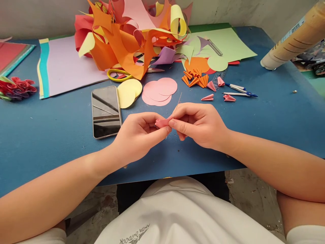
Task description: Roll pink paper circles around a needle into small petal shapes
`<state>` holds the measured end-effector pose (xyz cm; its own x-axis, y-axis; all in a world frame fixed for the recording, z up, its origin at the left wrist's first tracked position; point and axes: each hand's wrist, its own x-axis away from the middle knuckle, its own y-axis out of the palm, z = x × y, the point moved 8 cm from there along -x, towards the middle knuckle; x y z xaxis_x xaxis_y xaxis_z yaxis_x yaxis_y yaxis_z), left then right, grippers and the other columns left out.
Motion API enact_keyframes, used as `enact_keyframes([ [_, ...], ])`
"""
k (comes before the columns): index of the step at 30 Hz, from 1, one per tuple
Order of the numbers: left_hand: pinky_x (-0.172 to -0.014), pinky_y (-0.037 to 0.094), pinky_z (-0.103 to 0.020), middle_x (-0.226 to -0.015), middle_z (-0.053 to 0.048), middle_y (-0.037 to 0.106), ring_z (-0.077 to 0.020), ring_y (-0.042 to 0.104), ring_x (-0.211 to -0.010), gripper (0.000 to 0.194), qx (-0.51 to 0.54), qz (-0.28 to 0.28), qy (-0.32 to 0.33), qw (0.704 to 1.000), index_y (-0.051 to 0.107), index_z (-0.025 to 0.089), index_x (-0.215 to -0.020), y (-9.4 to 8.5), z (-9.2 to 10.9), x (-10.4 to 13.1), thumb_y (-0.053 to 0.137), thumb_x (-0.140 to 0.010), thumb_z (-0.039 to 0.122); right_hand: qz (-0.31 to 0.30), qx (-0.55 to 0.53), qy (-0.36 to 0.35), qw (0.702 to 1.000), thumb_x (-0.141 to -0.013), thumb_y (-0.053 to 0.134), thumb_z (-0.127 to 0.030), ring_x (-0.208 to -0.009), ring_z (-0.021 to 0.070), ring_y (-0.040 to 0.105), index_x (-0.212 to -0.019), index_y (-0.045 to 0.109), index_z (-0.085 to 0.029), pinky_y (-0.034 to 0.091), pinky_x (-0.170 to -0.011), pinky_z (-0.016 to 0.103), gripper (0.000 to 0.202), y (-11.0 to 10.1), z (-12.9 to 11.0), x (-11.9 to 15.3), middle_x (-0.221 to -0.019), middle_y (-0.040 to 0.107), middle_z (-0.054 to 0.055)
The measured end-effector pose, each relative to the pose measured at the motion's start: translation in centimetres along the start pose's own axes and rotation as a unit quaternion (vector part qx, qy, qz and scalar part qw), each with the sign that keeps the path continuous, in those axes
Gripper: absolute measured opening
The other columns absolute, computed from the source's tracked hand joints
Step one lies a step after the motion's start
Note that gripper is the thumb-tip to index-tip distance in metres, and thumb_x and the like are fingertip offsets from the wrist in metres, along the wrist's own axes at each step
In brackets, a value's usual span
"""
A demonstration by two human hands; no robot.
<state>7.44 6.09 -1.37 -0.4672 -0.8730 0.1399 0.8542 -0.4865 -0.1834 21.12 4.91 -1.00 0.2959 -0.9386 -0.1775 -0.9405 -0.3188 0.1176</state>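
Between my two hands, just above the table's near part, is a small folded pink paper piece [162,122]. My left hand [138,135] pinches its left end and lower edge between thumb and fingers. My right hand [199,123] has thumb and fingertips closed on its right end. A thin needle-like wire [178,103] slants up past the right fingertips, and a short bit of it shows below. Beyond my hands lie pink paper circles [159,90] and yellow paper circles [128,92]. Folded pink pieces [207,97] and orange paper cones [195,78] rest farther right.
A phone [106,112] lies left of my left hand. Behind stands a heap of cut paper scraps [132,37] with yellow-handled scissors [118,75]. A compass [240,92] lies at right, near a leaning cardboard tube [291,39]. The blue table's [157,173] front edge is close to my body.
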Motion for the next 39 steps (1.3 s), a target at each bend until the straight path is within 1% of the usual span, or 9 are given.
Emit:
enact_keyframes([
  [7,-0.051,0.036,-0.023,-0.062,0.002,0.050,-0.0098,0.042,-0.058,0.027,-0.031,-0.020,0.024,0.999,0.057,0.018,-0.064,0.5,0.3,-0.1,0.074,-0.083,0.027,0.003,0.008,0.048,0.999,-0.077,0.094,-0.038,-0.051,0.0097,0.061,-0.076,0.069,-0.015,0.052,-0.045,0.023,0.034,-0.2,0.9,0.1,-0.074,0.074,0.003],
  [10,-0.052,0.035,-0.022,-0.063,0.004,0.048,-0.0088,0.039,-0.058,0.025,-0.048,-0.028,0.049,0.997,0.056,0.019,-0.065,0.7,0.6,-0.1,0.071,-0.084,0.024,0.007,0.005,0.066,0.998,-0.072,0.097,-0.037,-0.049,0.0094,0.059,-0.073,0.067,-0.015,0.050,-0.043,0.022,0.037,-0.3,1.4,0.1,-0.072,0.073,0.002],
  [13,-0.053,0.035,-0.023,-0.064,0.004,0.048,-0.0091,0.040,-0.060,0.023,-0.055,-0.029,0.060,0.996,0.057,0.018,-0.066,0.7,0.7,-0.1,0.068,-0.085,0.021,0.009,0.007,0.071,0.997,-0.073,0.096,-0.038,-0.052,0.0099,0.060,-0.075,0.069,-0.015,0.052,-0.045,0.022,0.036,-0.4,1.7,0.0,-0.075,0.073,0.003],
  [16,-0.054,0.036,-0.024,-0.066,0.003,0.050,-0.0101,0.041,-0.061,0.020,-0.051,-0.024,0.061,0.997,0.058,0.019,-0.068,0.5,0.8,-0.1,0.069,-0.086,0.022,0.009,0.036,0.040,0.999,-0.079,0.093,-0.038,-0.062,0.0119,0.062,-0.090,0.075,-0.015,0.055,-0.052,0.024,0.031,-0.7,1.3,-0.1,-0.080,0.071,0.003],
  [19,-0.055,0.037,-0.026,-0.067,0.003,0.048,-0.0112,0.041,-0.061,0.022,-0.037,-0.015,0.053,0.998,0.059,0.020,-0.069,0.4,0.7,0.1,0.071,-0.086,0.026,-0.015,0.085,-0.043,0.995,-0.088,0.085,-0.032,-0.070,0.0131,0.064,-0.104,0.077,-0.017,0.056,-0.060,0.026,0.023,-0.5,0.0,-0.2,-0.088,0.069,0.004],
  [23,-0.058,0.039,-0.026,-0.065,0.004,0.048,-0.0116,0.041,-0.062,0.025,-0.040,-0.020,0.050,0.998,0.058,0.020,-0.066,0.6,0.5,0.2,0.072,-0.085,0.026,-0.035,0.159,-0.115,0.980,-0.097,0.074,-0.026,-0.073,0.0136,0.064,-0.099,0.081,-0.019,0.055,-0.062,0.027,0.010,-0.1,-1.3,0.1,-0.089,0.069,0.005],
  [28,-0.057,0.039,-0.024,-0.066,0.004,0.051,-0.0103,0.042,-0.061,0.022,-0.034,-0.028,0.050,0.998,0.058,0.019,-0.068,0.7,0.4,0.0,0.070,-0.086,0.023,-0.032,0.184,-0.098,0.977,-0.098,0.074,-0.033,-0.065,0.0117,0.062,-0.093,0.082,-0.019,0.052,-0.058,0.027,0.016,0.0,-1.3,0.1,-0.085,0.070,0.004],
  [32,-0.057,0.040,-0.023,-0.064,0.004,0.053,-0.0104,0.045,-0.061,0.022,-0.082,-0.011,0.077,0.994,0.058,0.020,-0.067,0.5,0.7,-0.1,0.069,-0.086,0.021,-0.015,0.199,-0.083,0.976,-0.095,0.079,-0.040,-0.065,0.0125,0.060,-0.088,0.082,-0.018,0.049,-0.058,0.028,0.023,-0.2,-1.1,0.0,-0.079,0.068,0.004],
  [39,-0.057,0.040,-0.023,-0.061,0.004,0.054,-0.0106,0.047,-0.058,0.022,-0.165,-0.004,0.113,0.980,0.056,0.020,-0.066,0.5,1.1,0.0,0.066,-0.086,0.021,-0.019,0.227,-0.106,0.968,-0.094,0.080,-0.038,-0.064,0.0127,0.059,-0.083,0.077,-0.015,0.048,-0.058,0.027,0.025,-0.1,-1.0,0.0,-0.076,0.071,0.005],
])
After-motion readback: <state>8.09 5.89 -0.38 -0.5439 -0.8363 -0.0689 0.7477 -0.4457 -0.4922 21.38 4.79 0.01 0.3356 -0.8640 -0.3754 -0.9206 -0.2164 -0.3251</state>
